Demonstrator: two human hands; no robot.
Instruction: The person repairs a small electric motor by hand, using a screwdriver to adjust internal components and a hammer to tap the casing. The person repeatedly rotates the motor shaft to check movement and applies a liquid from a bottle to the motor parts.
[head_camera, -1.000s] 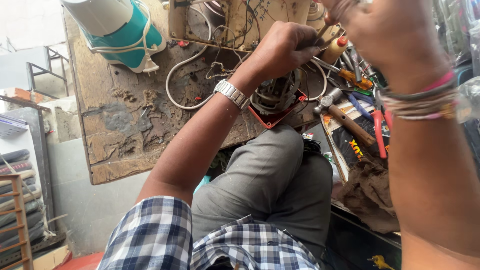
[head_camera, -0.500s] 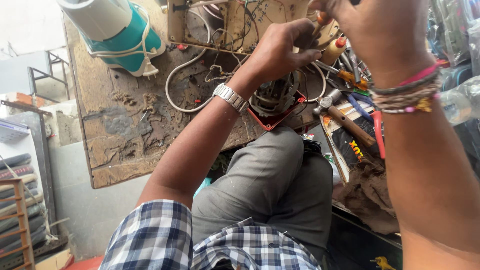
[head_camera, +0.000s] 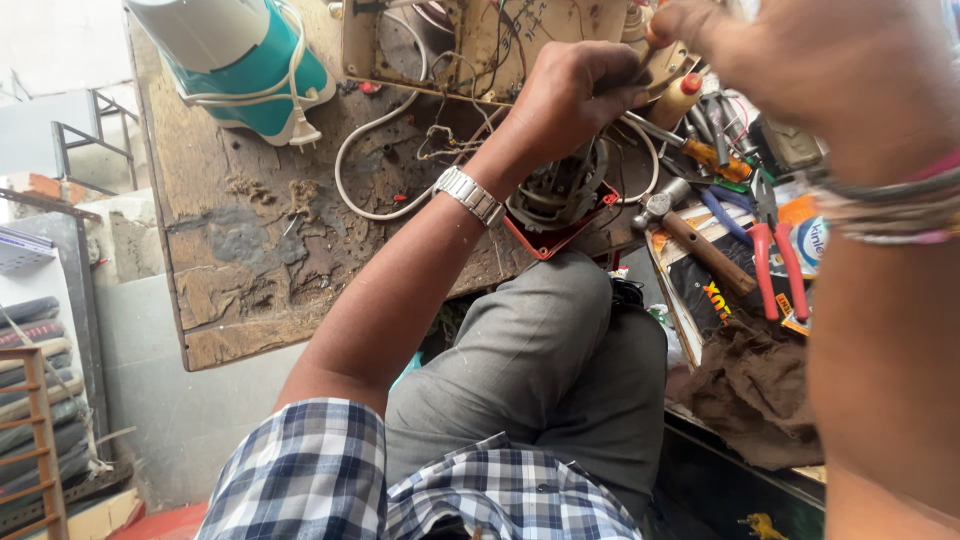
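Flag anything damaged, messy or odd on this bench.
The wooden benchtop is gouged and scorched, with debris on it. The left hand steadies an opened motor unit in a red housing; loose white cable and tools lie scattered around it.

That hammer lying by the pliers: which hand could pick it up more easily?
The right hand, probably. It hovers nearer the hammer, while the left hand grips the motor assembly.

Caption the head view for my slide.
Left hand steadies a red-based motor on the worn workbench; right hand nearby.
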